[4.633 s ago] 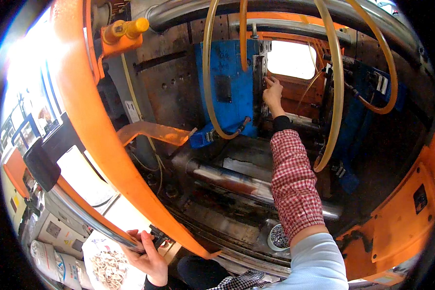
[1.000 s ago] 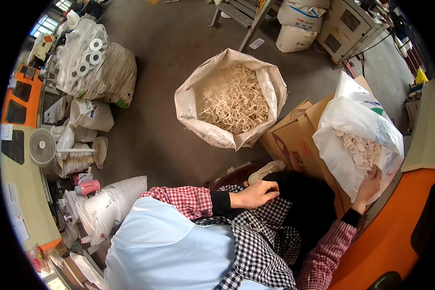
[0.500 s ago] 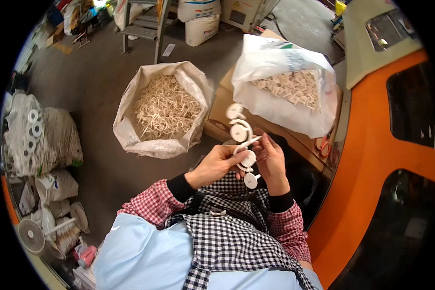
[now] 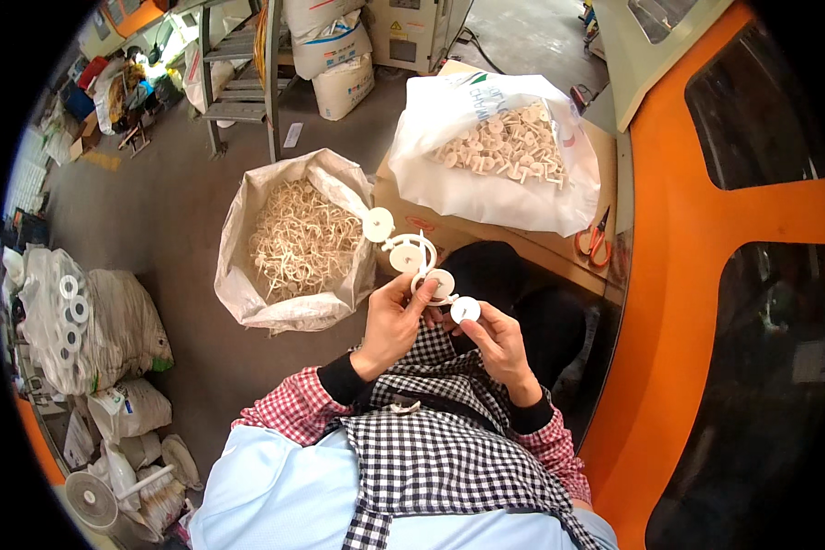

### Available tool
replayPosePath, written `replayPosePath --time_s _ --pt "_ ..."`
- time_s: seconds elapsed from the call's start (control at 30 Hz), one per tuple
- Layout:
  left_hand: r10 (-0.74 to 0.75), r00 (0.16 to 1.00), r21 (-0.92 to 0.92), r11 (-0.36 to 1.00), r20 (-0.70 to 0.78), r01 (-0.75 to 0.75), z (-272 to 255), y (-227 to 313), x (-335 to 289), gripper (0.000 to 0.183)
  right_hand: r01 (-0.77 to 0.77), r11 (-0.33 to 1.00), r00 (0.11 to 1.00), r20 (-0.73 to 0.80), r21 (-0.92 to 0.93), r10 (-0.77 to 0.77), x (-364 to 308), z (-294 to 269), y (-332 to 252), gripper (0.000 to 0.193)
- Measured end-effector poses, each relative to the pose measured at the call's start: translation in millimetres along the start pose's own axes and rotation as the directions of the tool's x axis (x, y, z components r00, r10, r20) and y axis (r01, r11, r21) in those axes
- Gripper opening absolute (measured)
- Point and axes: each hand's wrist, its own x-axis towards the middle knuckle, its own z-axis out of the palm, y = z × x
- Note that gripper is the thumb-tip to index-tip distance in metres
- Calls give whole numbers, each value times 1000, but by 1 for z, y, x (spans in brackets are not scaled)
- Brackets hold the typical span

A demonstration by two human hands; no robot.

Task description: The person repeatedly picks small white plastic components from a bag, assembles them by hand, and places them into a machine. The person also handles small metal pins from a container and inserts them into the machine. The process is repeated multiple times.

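A white plastic moulding (image 4: 406, 258), round discs strung along a curved runner, is held over my lap. My left hand (image 4: 391, 327) is closed around its lower middle, with the thumb on one disc. Between the thumb and fingers of my right hand (image 4: 506, 350) is the end disc (image 4: 465, 310), nearest me. I cannot tell whether that disc is still joined to the runner. The far end of the moulding points up and left, toward an open woven sack (image 4: 236, 266) full of thin, curly off-white plastic scraps (image 4: 302, 240).
A white plastic bag (image 4: 500, 203) of loose disc-headed pieces (image 4: 509, 145) rests on a cardboard box (image 4: 559, 246). Orange-handled scissors (image 4: 595, 241) lie beside it. An orange machine (image 4: 669, 302) stands right; filled bags (image 4: 124, 335), a fan (image 4: 92, 500) and a step ladder (image 4: 238, 112) are around.
My right hand has moved down from beside the runner to pinch the end disc. The moulding now leans further left. My head view has shifted.
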Motion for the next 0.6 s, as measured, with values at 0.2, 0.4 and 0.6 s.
replayPosePath --time_s 0.2,0.4,0.6 --pt "-10 999 11 1000 -32 10 3 -7 1 21 -156 908 988 49 390 148 3 -3 4 27" --pt "-235 967 -172 953 102 250 -6 -13 7 21 336 766 926 41 -549 -376 -2 -3 -5 37" --pt "-123 991 35 992 57 121 -2 -7 3 20 298 580 868 -38 -758 -495 14 -8 10 18"
